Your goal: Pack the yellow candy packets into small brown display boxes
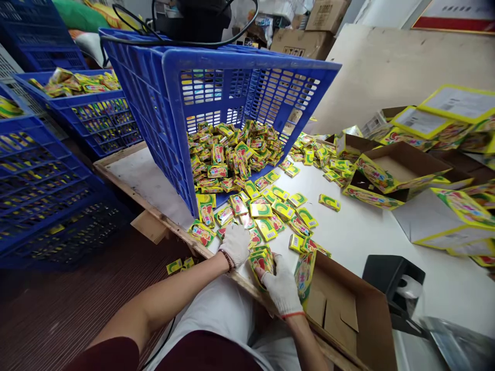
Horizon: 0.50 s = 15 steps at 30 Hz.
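Right hand grasps 1 stack of small fruit-print boxes at the worktop edge, beside open carton. Left hand: can't tell its grip. Keep stack squared, pressure light.

Soft, even light on tabletop; floor at left dim; wide-angle stretch toward frame edges.

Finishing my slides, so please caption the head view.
A gloved right hand holds yellow boxes before a tipped blue crate.
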Tool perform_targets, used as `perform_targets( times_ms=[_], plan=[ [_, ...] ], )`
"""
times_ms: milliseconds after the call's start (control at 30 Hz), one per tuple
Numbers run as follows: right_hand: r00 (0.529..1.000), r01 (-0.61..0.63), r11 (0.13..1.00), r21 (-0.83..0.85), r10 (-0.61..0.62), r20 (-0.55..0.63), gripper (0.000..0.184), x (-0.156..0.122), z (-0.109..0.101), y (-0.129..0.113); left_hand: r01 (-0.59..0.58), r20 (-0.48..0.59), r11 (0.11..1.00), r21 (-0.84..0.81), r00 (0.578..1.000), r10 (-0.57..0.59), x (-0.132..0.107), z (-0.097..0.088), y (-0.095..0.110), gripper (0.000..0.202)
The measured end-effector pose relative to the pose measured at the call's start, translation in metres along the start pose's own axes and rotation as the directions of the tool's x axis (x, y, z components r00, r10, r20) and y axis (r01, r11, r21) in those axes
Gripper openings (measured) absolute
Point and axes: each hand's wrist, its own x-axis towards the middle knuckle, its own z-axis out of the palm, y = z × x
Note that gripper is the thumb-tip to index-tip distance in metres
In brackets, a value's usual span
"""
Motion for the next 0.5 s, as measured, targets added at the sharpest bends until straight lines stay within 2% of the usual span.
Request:
perform_targets(
  times_ms=[33, 100, 167, 200, 267, 300, 333, 400, 433, 467, 500],
  plan=[
    [1.000, -0.028, 0.997, 0.069, 0.028, 0.007, 0.056, 0.000, 0.003, 0.002, 0.018, 0.000, 1.000, 0.003, 1.000, -0.018, -0.001, 0.002, 0.000, 0.037],
    [0.996, -0.085, 0.933, 0.351, 0.083, 0.020, 0.057, 0.001, 0.011, 0.004, 0.057, -0.002, 0.998, -0.007, 0.998, -0.057, -0.006, 0.009, 0.000, 0.043],
    [0.993, -0.114, 0.755, 0.646, 0.102, 0.056, 0.059, 0.000, 0.018, 0.004, 0.114, 0.010, 0.981, -0.157, 0.993, -0.114, -0.014, 0.018, 0.000, 0.044],
    [0.993, -0.120, 0.662, 0.740, 0.093, 0.078, 0.060, 0.000, 0.020, 0.004, 0.134, 0.027, 0.956, -0.262, 0.991, -0.132, -0.019, 0.023, 0.001, 0.039],
    [0.990, -0.138, 0.552, 0.822, 0.063, 0.124, 0.061, 0.000, 0.022, 0.004, 0.141, 0.054, 0.889, -0.435, 0.990, -0.131, -0.028, 0.031, 0.003, 0.026],
    [0.989, -0.146, 0.543, 0.827, 0.055, 0.139, 0.061, 0.000, 0.022, 0.004, 0.126, 0.052, 0.872, -0.473, 0.992, -0.115, -0.032, 0.033, 0.003, 0.021],
    [0.989, -0.143, 0.565, 0.813, 0.048, 0.141, 0.061, 0.001, 0.020, 0.004, 0.103, 0.038, 0.877, -0.470, 0.995, -0.096, -0.035, 0.032, 0.003, 0.020],
    [0.997, -0.077, 0.701, 0.709, 0.034, 0.074, 0.063, 0.002, 0.015, 0.004, 0.088, -0.022, 0.915, -0.395, 0.994, -0.105, -0.035, 0.026, -0.003, 0.020],
    [1.000, -0.002, 0.799, 0.601, -0.008, 0.013, 0.064, 0.003, 0.012, 0.003, 0.100, -0.060, 0.939, -0.330, 0.990, -0.126, -0.033, 0.021, -0.008, 0.020],
    [0.995, 0.100, 0.891, 0.443, -0.090, -0.044, 0.063, 0.003, 0.009, 0.002, 0.118, -0.096, 0.961, -0.251, 0.985, -0.146, -0.030, 0.016, -0.014, 0.020],
    [0.977, 0.214, 0.946, 0.244, -0.207, -0.054, 0.061, 0.004, 0.006, -0.001, 0.138, -0.125, 0.976, -0.170, 0.979, -0.160, -0.026, 0.010, -0.020, 0.019]
  ],
)
